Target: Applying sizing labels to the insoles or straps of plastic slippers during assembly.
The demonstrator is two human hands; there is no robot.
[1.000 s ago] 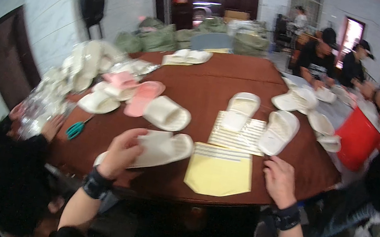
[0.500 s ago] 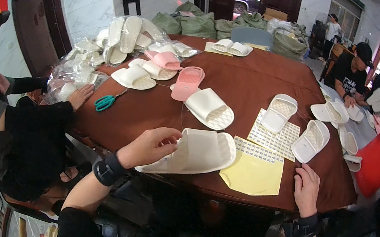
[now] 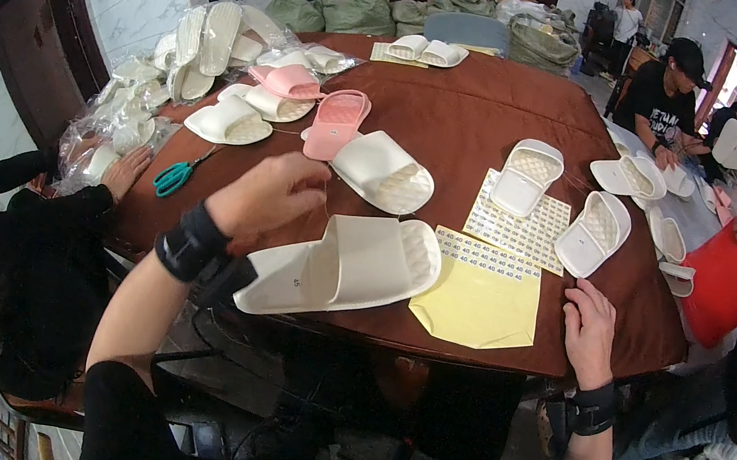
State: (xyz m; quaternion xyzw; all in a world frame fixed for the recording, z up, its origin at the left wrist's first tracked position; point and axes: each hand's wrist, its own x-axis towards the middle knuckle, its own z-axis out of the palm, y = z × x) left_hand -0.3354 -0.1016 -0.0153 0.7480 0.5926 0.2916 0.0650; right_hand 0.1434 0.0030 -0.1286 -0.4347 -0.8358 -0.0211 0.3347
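My left hand (image 3: 268, 197) is raised over the table, beside a large white slide slipper (image 3: 362, 264). Its fingers are loosely bent and slightly apart, with nothing visible in them. The slipper lies tilted at the near edge, heel toward me, with a small dark mark on its insole. To its right is a yellow sticker sheet (image 3: 479, 304), partly peeled bare. My right hand (image 3: 589, 333) rests on the tablecloth right of that sheet, fingers bent and apart, holding nothing. Just beyond it lies another white slipper (image 3: 594, 235). A further white slipper (image 3: 528, 177) sits on a second sticker sheet (image 3: 487, 226).
Blue-handled scissors (image 3: 175, 179) lie at the left, near another person's hand (image 3: 124, 174). Beyond are pink slippers (image 3: 338, 124), white slippers and a bagged pile (image 3: 159, 75). A red chair (image 3: 723, 288) and co-workers are at the right. Green sacks (image 3: 352, 15) stand behind the brown-covered table (image 3: 440, 105).
My left hand has lifted away from the near slipper, whose heel and mark now show. The view has shifted slightly. My right hand stays on the table.
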